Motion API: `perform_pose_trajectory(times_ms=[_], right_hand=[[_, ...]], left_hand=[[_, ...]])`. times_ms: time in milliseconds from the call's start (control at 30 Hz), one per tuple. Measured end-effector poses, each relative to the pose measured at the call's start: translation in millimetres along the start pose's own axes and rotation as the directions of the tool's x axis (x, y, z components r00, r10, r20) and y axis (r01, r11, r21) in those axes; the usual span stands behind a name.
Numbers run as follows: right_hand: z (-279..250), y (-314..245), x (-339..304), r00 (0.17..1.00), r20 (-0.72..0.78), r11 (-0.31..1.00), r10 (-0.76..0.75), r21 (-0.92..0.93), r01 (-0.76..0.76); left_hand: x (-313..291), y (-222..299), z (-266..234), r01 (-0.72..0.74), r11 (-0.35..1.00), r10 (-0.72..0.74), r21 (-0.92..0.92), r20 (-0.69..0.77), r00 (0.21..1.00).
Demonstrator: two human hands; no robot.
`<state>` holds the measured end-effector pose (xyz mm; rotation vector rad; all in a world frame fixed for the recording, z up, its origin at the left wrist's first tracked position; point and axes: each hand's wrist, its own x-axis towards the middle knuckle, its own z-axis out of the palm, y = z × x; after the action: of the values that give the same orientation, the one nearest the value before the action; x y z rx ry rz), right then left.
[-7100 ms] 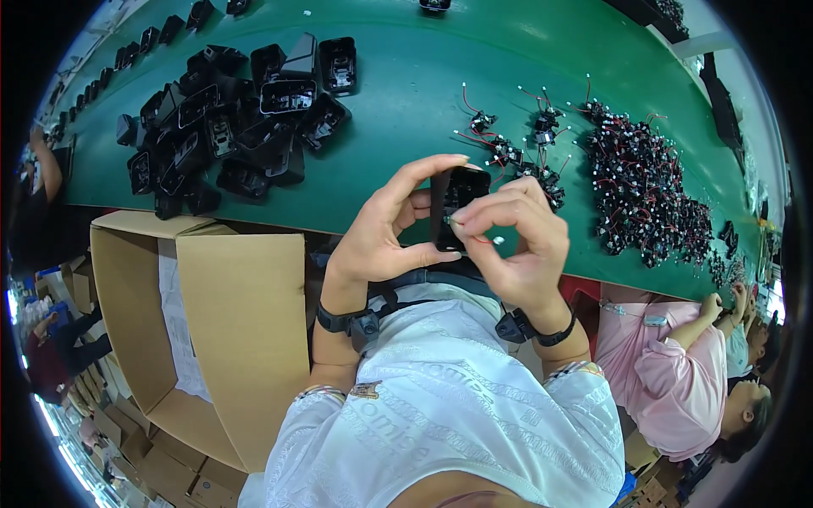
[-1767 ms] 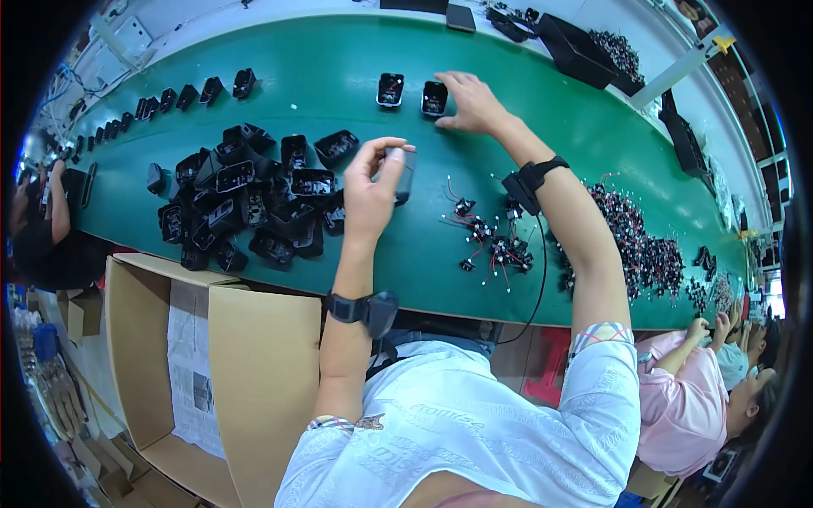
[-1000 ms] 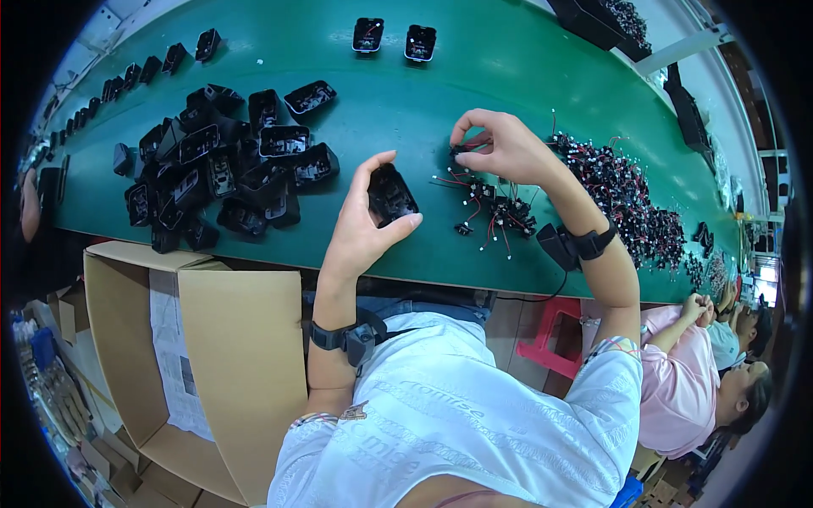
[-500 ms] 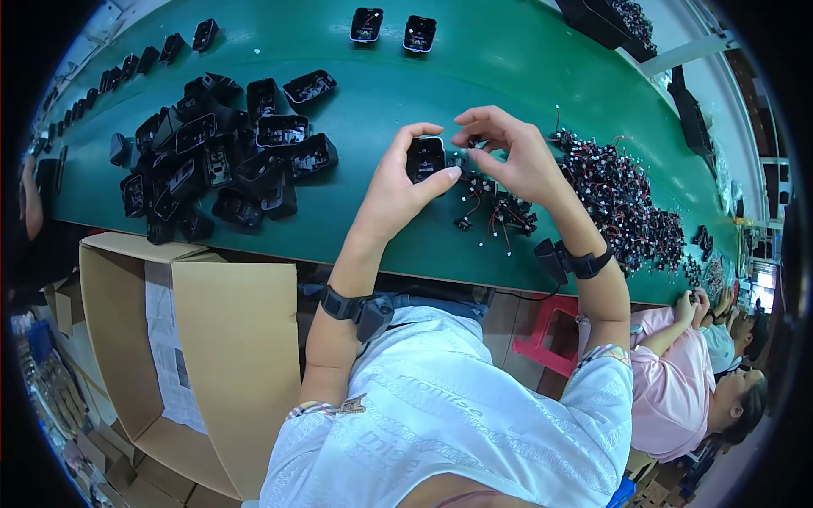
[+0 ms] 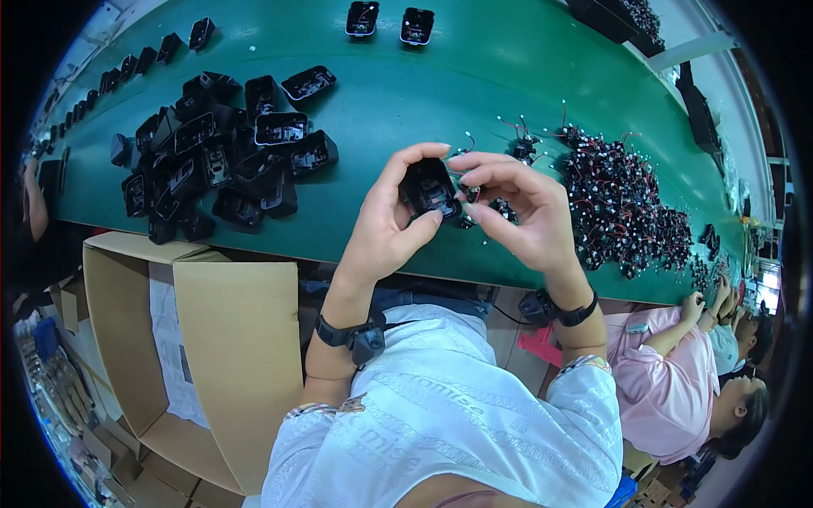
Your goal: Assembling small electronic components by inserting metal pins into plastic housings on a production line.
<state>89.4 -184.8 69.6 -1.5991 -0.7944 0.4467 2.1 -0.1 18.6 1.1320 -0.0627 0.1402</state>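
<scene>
My left hand is closed round a black plastic housing, its open side turned up so the moulded inside shows. Close against its right edge is my right hand, pinching a small dark wired part between thumb and fingers. The fingers partly cover that part. A few more small wired parts lie on the table behind and beside my right hand. To the right spreads a large heap of the same parts with red and black wires and white plugs.
A pile of black housings lies to the left on the green table. Two housings stand at the far side, and a row of them runs far left. A cardboard box stands by the near edge. A co-worker sits at right.
The housing has come nearer to me and tilted, its inside now showing. My right hand has moved nearer with the small part, up to the housing's right edge.
</scene>
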Motion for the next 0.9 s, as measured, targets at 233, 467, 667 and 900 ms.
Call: perform_pose_trajectory(times_ms=[233, 467, 667, 900], right_hand=[[13.2, -0.6, -18.2, 0.990, -0.129, 0.985, 0.059, 0.171, -0.037], [31.1, 2.4, -30.9, 0.956, -0.286, 0.996, -0.066, 0.039, 0.081], [39.2, 3.4, -32.0, 0.926, -0.368, 0.996, -0.085, 0.007, 0.094], [43.5, 7.7, -32.2, 0.925, -0.361, 0.993, -0.116, -0.012, 0.120]], left_hand=[[-8.3, 1.2, 1.8, -0.048, 0.982, 0.044, 0.182, 0.024, 0.999], [-16.5, 6.9, 5.7, -0.084, 0.945, 0.114, 0.315, -0.078, 0.990], [-14.9, 4.2, 4.7, -0.148, 0.916, 0.198, 0.372, -0.099, 0.975], [-15.1, 1.4, 7.0, -0.196, 0.876, 0.278, 0.442, -0.129, 0.952]])
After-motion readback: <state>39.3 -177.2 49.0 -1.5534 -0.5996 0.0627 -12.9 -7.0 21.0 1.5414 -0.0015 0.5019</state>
